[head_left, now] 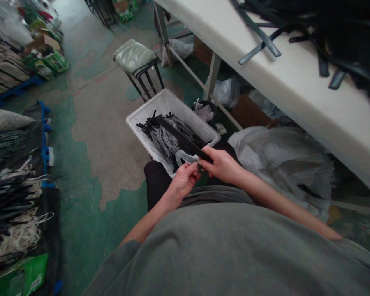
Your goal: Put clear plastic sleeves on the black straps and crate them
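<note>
My right hand (220, 165) is closed around the near end of a long flat black strip (185, 142), which slants away over a white plastic bin (142, 131). Close beside it, my left hand (185, 181) pinches a pale translucent strip (185, 156) that curls in a loop between the two hands. The fingertips of both hands almost meet, so the exact contact there is hard to make out. Many black and grey strips (163, 139) lie heaped in the bin, just beyond my knees.
To the right runs a white table (222, 45) with black strips (336, 41) on top. A stool (137, 61) stands behind the bin. A large plastic sack (277, 160) lies under the table. At left, bundles of cords (15, 230) rest on dark sheeting.
</note>
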The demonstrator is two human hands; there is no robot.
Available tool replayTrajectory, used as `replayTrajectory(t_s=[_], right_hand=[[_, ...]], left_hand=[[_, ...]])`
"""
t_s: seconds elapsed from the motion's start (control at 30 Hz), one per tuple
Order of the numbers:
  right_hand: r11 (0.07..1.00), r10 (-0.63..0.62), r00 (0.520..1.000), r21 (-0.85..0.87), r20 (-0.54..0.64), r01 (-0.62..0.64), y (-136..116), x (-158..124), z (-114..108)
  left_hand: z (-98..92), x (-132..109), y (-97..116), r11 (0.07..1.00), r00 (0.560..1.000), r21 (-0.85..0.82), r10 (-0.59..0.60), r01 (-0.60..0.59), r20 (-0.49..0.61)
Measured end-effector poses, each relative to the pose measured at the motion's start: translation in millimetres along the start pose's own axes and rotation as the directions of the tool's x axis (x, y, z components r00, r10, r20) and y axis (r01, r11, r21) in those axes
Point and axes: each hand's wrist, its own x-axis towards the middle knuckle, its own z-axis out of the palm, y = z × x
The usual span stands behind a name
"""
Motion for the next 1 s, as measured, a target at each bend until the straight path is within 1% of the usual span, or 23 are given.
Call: replayTrajectory(t_s=[0.03,0.1,0.17,0.23,0.3,0.37,0.4,0.43,0.5,0.57,0.6,0.63,0.67,0.73,0.77,0.83,0.93,1.0], right_hand=[[1.0,-0.009,1.0,0.01,-0.007,0.009,0,0,-1],[0.999,-0.013,1.0,0.044,0.017,0.013,2,-4,-7],[0.997,0.006,0.998,0.07,0.062,-0.011,6,-12,-17],[0.997,0.034,0.997,0.069,0.063,-0.039,9,-19,-22],[0.998,0.031,0.999,0.05,0.017,-0.032,10,-20,-18],[0.999,0.005,0.999,0.04,-0.041,-0.003,9,-12,-7],[0.998,-0.009,0.998,0.062,-0.061,0.013,9,-7,0],[0.993,-0.021,0.997,0.114,-0.068,0.028,9,-1,6],[0.957,-0.029,0.999,0.287,-0.034,0.037,12,9,13],[0.884,-0.026,1.0,0.466,-0.001,0.024,19,15,13],[0.854,-0.023,1.0,0.519,-0.013,0.026,23,15,11],[0.841,-0.029,0.998,0.539,-0.051,0.052,27,15,9],[0.843,-0.055,0.993,0.528,-0.105,0.102,30,14,7],[0.869,-0.177,0.967,0.432,-0.184,0.241,34,12,4],[0.876,-0.258,0.948,0.368,-0.188,0.311,33,12,3],[0.873,-0.388,0.909,0.255,-0.155,0.416,30,12,5],[0.859,-0.476,0.872,0.149,-0.118,0.489,25,17,9],[0.858,-0.486,0.865,0.117,-0.126,0.5,23,21,11]], left_hand=[[0.4,1,1,1.0,1.0,-0.004,0.011,-0.011,-0.004],[-4.2,3,9,0.998,0.998,-0.035,0.058,-0.059,-0.035],[-12.8,6,20,0.992,0.991,-0.063,0.104,-0.109,-0.079],[-18.7,8,26,0.991,0.989,-0.063,0.113,-0.119,-0.094],[-17.1,8,23,0.996,0.995,-0.042,0.081,-0.084,-0.056],[-8.5,7,12,0.999,0.999,-0.007,0.034,-0.034,0.003],[-3.3,6,7,1.0,1.0,0.01,0.011,-0.012,0.024],[1.6,4,2,1.0,0.999,0.022,-0.006,0.006,0.035],[8.1,1,-1,0.999,0.999,0.023,-0.029,0.028,0.034],[8.8,-2,4,0.999,0.999,-0.014,-0.031,0.031,0.024],[7.5,-4,10,0.999,0.999,-0.039,-0.025,0.026,0.024],[5.6,-5,15,0.998,0.999,-0.063,-0.018,0.019,0.028],[3.5,-6,20,0.997,0.999,-0.078,-0.011,0.014,0.034],[0.1,-7,27,0.998,0.999,-0.067,-0.014,0.017,0.046],[-1.0,-7,28,0.999,0.998,-0.041,-0.023,0.025,0.051],[-1.9,-4,25,0.999,0.997,0.029,-0.039,0.038,0.06],[-1.5,2,15,0.995,0.998,0.096,-0.004,-0.003,0.068],[-0.4,4,9,0.994,0.997,0.103,0.029,-0.036,0.07]])
